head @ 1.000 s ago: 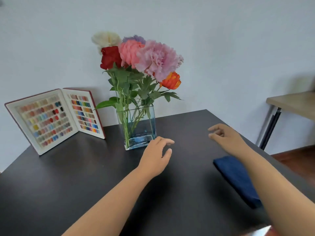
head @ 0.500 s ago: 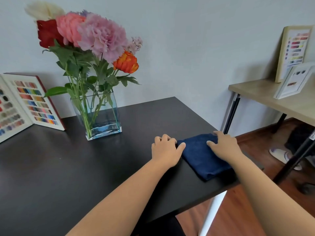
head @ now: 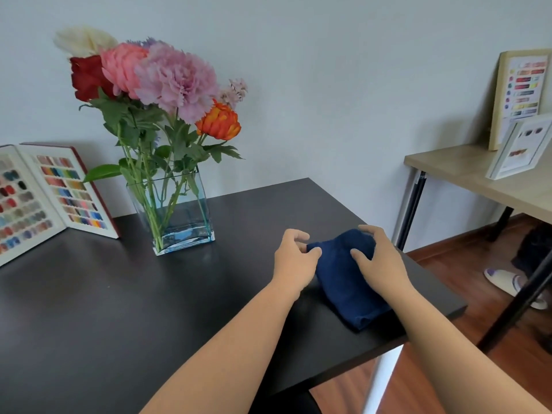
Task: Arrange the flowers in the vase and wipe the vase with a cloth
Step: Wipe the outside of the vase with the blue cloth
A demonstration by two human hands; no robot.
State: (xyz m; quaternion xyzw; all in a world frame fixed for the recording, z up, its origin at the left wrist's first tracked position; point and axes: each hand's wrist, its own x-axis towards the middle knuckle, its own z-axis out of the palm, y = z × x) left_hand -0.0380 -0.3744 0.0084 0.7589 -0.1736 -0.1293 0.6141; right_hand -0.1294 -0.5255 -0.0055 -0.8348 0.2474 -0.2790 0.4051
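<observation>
A rectangular clear glass vase (head: 179, 225) with some water stands on the black table (head: 119, 309), holding a bunch of flowers (head: 155, 82) in white, red, pink, lilac and orange. A folded dark blue cloth (head: 343, 282) lies near the table's right edge, its far end raised. My left hand (head: 294, 259) pinches the cloth's left far corner with curled fingers. My right hand (head: 379, 258) grips the raised far end from the right, fingers curled over it. Both hands are well to the right of the vase.
An open colour-swatch book (head: 44, 198) stands at the table's back left against the wall. To the right a wooden side table (head: 478, 177) carries two framed cards (head: 521, 94). A slipper (head: 504, 280) lies on the wooden floor beneath it.
Both hands went from resting flat on the cloth to curling round its far end, which has risen off the table. The view has shifted slightly left and back.
</observation>
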